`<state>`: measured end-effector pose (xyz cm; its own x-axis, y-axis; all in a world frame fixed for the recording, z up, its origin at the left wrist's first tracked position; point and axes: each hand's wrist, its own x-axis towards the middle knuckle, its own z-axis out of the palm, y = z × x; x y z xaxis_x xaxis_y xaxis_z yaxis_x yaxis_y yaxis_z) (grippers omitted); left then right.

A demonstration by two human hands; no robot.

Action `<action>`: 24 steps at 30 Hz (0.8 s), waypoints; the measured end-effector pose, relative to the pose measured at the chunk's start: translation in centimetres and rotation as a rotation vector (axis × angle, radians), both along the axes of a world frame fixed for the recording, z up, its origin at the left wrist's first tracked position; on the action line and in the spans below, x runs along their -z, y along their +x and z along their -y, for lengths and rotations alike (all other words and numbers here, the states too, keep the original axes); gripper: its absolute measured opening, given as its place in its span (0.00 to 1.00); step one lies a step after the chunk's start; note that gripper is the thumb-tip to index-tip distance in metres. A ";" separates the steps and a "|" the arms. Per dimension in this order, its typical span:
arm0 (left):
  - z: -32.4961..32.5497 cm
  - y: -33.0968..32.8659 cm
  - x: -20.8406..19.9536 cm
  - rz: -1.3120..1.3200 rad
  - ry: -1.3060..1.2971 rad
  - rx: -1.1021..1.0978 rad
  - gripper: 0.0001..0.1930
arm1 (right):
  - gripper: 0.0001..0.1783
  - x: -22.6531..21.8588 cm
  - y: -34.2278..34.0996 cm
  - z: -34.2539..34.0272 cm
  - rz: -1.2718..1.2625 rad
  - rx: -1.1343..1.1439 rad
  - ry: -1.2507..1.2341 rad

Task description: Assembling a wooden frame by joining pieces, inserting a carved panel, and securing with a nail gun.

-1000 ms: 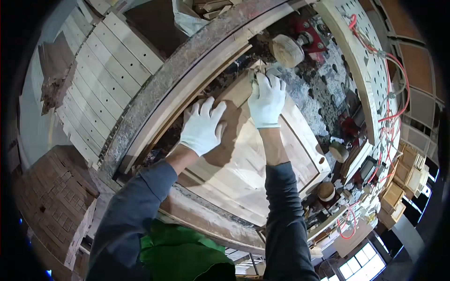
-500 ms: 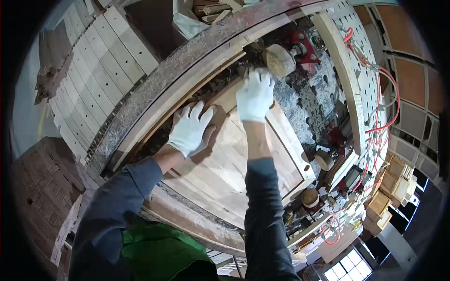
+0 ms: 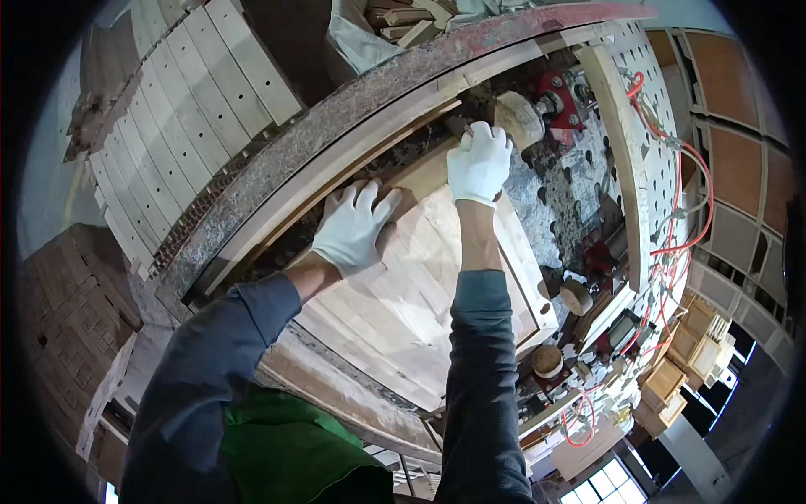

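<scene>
The left hand (image 3: 353,225), in a white glove, lies flat with fingers spread on the near-left part of the pale slatted wooden panel (image 3: 403,294), gripping nothing. The right hand (image 3: 478,162), also white-gloved, is extended to the panel's far edge, fingers curled over it beside a round wooden clamp knob (image 3: 519,118). The panel rests on the speckled stone-topped bench (image 3: 554,197), against a long wooden rail (image 3: 336,168).

Wooden panel (image 3: 420,286): pale, glued up from parallel slats, lying flat on the bench (image 3: 554,202). Long axis runs from 11 o'clock to 5 o'clock. A raised frame strip borders its edge toward 3 o'clock. Far end sits beside a round wooden clamp knob (image 3: 519,119) at 12 o'clock.
</scene>
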<state>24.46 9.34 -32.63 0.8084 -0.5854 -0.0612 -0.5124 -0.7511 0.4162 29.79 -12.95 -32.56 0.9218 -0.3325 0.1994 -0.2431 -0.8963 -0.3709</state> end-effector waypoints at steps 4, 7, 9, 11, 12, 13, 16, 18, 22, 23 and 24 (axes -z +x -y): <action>-0.1 0.2 0.3 0.010 -0.042 -0.015 0.31 | 0.10 -3.2 -1.5 0.4 0.060 0.157 0.476; 0.1 0.2 0.0 0.028 -0.028 -0.029 0.31 | 0.11 -5.9 -4.9 1.6 0.085 0.291 0.705; 0.3 -0.3 0.1 0.032 -0.030 -0.022 0.31 | 0.12 -6.1 -8.4 1.8 0.091 0.345 0.557; 0.0 -0.4 0.5 0.065 -0.032 -0.016 0.31 | 0.14 -5.9 -11.4 1.1 0.108 0.399 0.417; -0.1 -0.3 0.8 0.080 -0.029 -0.020 0.31 | 0.15 -5.9 -13.1 1.5 0.112 0.420 0.350; -0.1 -0.2 1.1 0.092 -0.023 -0.029 0.31 | 0.16 -5.0 -13.1 2.0 0.112 0.436 0.287; 0.0 -1.0 0.9 0.084 -0.001 -0.034 0.31 | 0.15 -6.4 -12.6 0.5 0.017 -0.008 0.007; 0.1 -0.3 1.0 0.100 0.010 -0.034 0.30 | 0.15 -6.8 -10.8 -0.1 -0.054 -0.453 -0.274; 0.2 -0.3 0.7 0.123 0.002 -0.015 0.31 | 0.18 -2.5 -9.8 2.7 0.018 -0.109 -0.042; 0.1 -0.1 0.5 0.133 0.005 -0.016 0.31 | 0.19 -1.4 -9.1 3.2 0.046 -0.001 0.039; -0.1 -0.3 0.4 0.126 0.011 -0.025 0.31 | 0.20 -1.0 -7.6 2.9 0.097 0.080 0.080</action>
<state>24.17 9.39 -33.04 0.8244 -0.5649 0.0354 -0.5413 -0.7684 0.3414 22.18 -15.88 -31.53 0.8695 -0.4224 0.2560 -0.2719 -0.8421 -0.4658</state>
